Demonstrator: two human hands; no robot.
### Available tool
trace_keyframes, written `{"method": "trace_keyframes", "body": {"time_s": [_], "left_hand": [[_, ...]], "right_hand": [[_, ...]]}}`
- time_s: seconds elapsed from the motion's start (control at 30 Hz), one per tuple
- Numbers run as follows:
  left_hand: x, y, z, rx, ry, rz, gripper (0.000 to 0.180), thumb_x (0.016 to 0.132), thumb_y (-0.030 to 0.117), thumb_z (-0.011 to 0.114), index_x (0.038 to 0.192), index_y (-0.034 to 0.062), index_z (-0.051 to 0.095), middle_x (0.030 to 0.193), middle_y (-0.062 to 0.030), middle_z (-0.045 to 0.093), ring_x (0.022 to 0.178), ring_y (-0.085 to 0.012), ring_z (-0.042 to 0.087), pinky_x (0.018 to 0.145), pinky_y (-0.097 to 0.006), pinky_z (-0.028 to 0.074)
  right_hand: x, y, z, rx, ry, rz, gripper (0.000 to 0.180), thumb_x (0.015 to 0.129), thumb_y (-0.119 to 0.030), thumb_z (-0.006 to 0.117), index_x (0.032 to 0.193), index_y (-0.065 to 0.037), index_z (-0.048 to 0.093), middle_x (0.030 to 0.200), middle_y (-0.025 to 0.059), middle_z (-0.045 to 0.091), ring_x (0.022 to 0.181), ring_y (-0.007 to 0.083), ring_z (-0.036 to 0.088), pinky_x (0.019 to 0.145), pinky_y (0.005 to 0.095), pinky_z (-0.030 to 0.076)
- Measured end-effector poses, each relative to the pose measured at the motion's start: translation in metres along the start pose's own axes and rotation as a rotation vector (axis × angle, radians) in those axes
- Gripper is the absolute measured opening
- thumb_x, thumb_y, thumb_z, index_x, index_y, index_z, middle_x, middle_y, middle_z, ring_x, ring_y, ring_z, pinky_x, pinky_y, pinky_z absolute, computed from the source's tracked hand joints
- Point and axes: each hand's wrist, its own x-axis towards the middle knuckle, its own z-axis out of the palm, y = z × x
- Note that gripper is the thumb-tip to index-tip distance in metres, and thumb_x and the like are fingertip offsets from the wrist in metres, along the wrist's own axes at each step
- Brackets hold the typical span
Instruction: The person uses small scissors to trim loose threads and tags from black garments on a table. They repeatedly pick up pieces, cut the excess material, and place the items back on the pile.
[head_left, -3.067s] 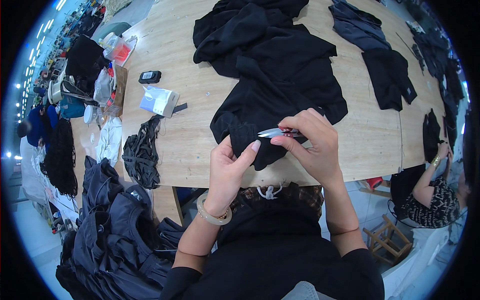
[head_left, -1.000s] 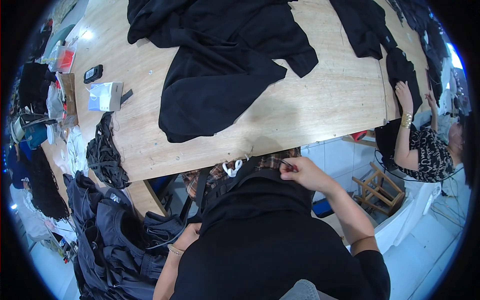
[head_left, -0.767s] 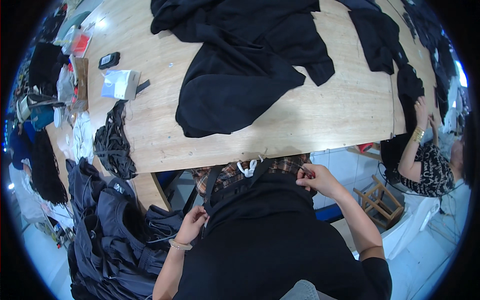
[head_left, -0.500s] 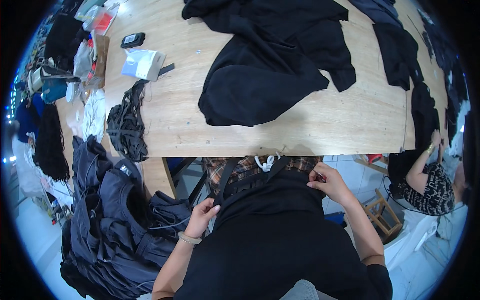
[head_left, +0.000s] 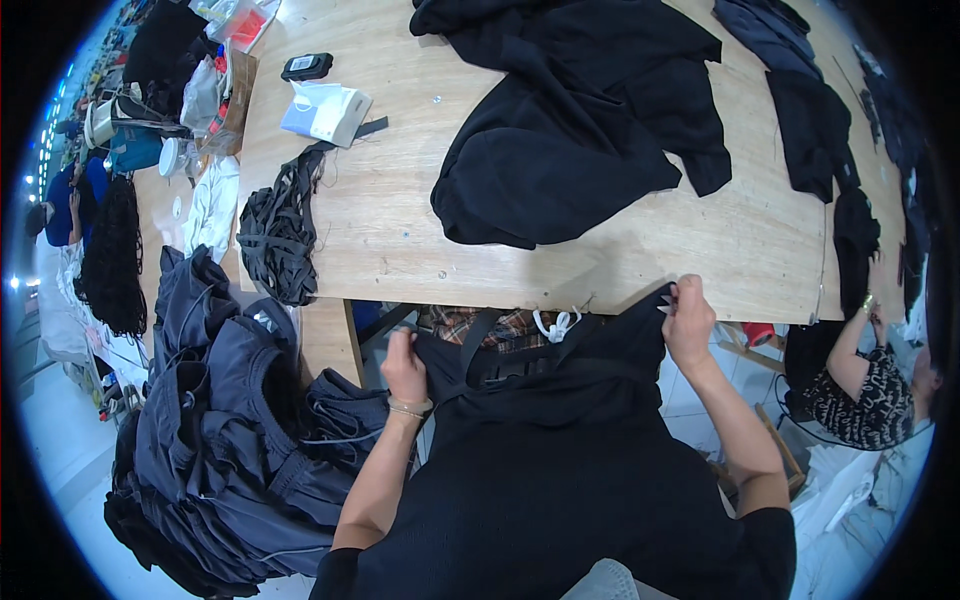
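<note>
My left hand (head_left: 404,372) is closed on one edge of a black cloth (head_left: 638,338) lying across my lap, left of my waist. On the other side my right hand (head_left: 689,320) grips its right edge, raised near the table's front edge, so the cloth spreads between both fists. Small pale tips poke out beside the right fingers; what they belong to is hidden. Black straps (head_left: 476,343) and a knotted white cord (head_left: 557,326) lie over plaid fabric (head_left: 512,326) at my waist.
On the wooden table (head_left: 380,225) lie a black garment (head_left: 560,160), a bundle of dark straps (head_left: 279,235), a tissue pack (head_left: 326,113) and a small black device (head_left: 307,67). Dark garments (head_left: 225,420) heap at my left. A co-worker (head_left: 862,385) works at the far right.
Both hands have risen and moved outward, pulling the black cloth's edges up and apart. The right hand has come up to the table edge. The view has shifted slightly.
</note>
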Motion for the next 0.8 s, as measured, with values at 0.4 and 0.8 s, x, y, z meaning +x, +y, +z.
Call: {"method": "trace_keyframes", "body": {"time_s": [0.4,0.8], "left_hand": [[0.068,0.037,-0.069,0.094,-0.136,-0.092,0.022,0.095,0.010,0.054,0.115,0.0100,0.064,0.095,-0.0157,0.064,0.088,-0.0380,0.064,0.075,-0.047,0.051],[0.123,0.161,-0.017,0.162,-0.806,0.272,0.026,0.090,0.025,0.060,0.111,0.0179,0.073,0.092,-0.0111,0.069,0.085,-0.0312,0.069,0.075,-0.042,0.055]], "right_hand": [[0.031,-0.035,-0.031,0.372,-0.617,0.094,0.017,0.088,-0.007,0.067,0.099,-0.004,0.055,0.100,0.0128,0.056,0.079,0.0341,0.064,0.065,0.0420,0.050],[-0.022,-0.011,-0.038,0.321,-0.290,0.407,0.007,0.090,-0.004,0.064,0.092,-0.001,0.059,0.091,0.0086,0.057,0.066,0.0189,0.051,0.058,0.0296,0.041]]}}
